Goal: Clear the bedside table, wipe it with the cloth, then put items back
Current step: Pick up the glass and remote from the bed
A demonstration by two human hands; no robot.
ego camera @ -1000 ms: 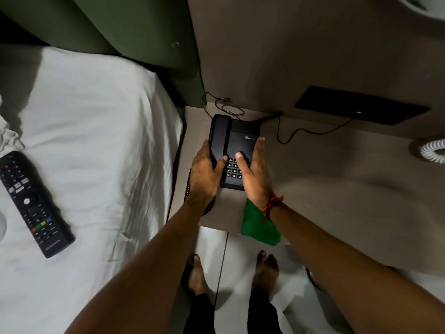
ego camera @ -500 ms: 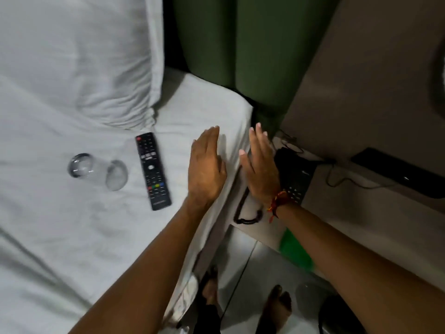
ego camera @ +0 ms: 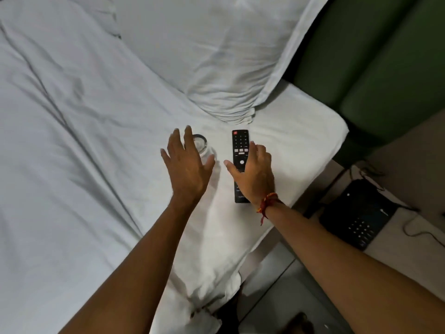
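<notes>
A black TV remote [ego camera: 239, 145] lies on the white bed sheet below the pillow. My right hand [ego camera: 252, 174] rests over its lower half, fingers curled along its right side, thumb on its left. A clear drinking glass [ego camera: 201, 147] lies on its side just left of the remote. My left hand [ego camera: 186, 165] hovers over the glass with fingers spread, covering most of it. The black desk phone [ego camera: 358, 218] sits on the beige bedside table [ego camera: 395, 247] at the right edge. The cloth is out of sight.
A white pillow [ego camera: 216, 56] lies at the head of the bed against a green padded headboard [ego camera: 375, 56]. Phone cables [ego camera: 414, 233] trail over the bedside table. Grey floor tiles [ego camera: 284, 297] show between bed and table.
My view and both hands swung left from the phone on the table to the bed. My left hand came over the glass and my right hand onto the remote.
</notes>
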